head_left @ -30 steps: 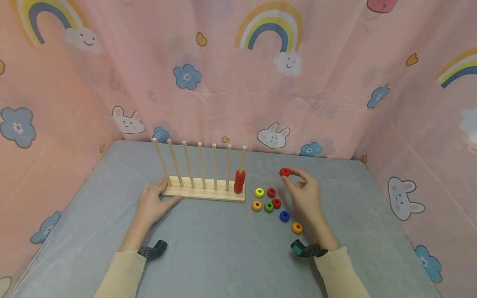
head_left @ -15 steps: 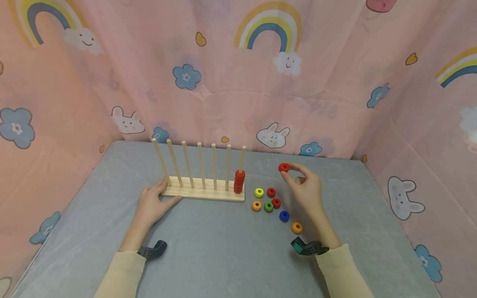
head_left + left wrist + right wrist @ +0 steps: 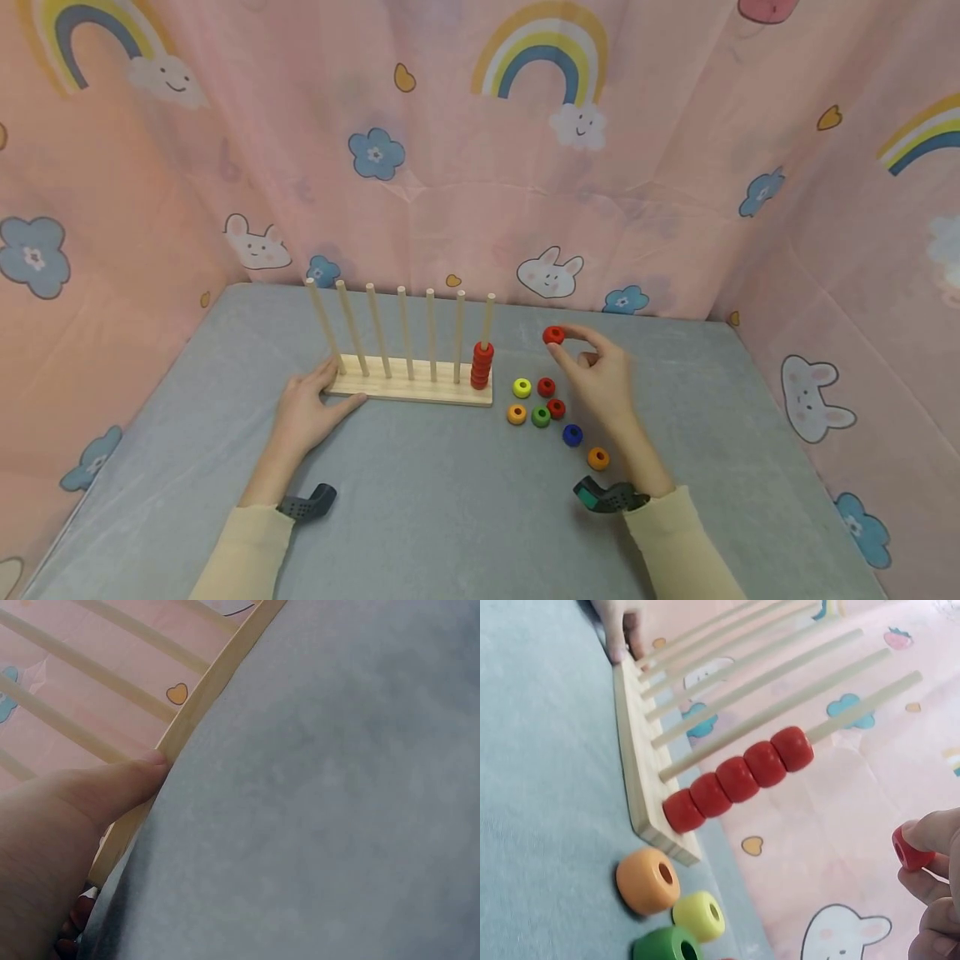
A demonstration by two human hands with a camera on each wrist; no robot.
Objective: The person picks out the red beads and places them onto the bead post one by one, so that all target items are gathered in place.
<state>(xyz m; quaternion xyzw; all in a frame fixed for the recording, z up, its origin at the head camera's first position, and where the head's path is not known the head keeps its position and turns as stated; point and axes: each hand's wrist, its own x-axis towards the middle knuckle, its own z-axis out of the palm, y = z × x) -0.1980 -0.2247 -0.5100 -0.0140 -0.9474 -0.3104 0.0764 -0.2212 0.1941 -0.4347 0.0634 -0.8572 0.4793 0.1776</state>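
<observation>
Right hand (image 3: 602, 379) pinching red bead (image 3: 553, 335); bead-stacked peg (image 3: 487, 321) standing at nine o'clock from bead; left hand (image 3: 303, 408) gripping pegboard (image 3: 422, 390).

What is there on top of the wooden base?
Seven pegs stand on the wooden base; five red beads sit on the rightmost peg, hiding its lower part. The left hand hides part of the left end.

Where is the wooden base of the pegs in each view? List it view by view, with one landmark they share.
Head: the wooden base lies just left of centre, below mid-height.
Left wrist: the wooden base runs diagonally from the top edge to the lower left.
Right wrist: the wooden base slants down the left half.
Shared landmark: the left hand, at the wooden base's end.
</observation>
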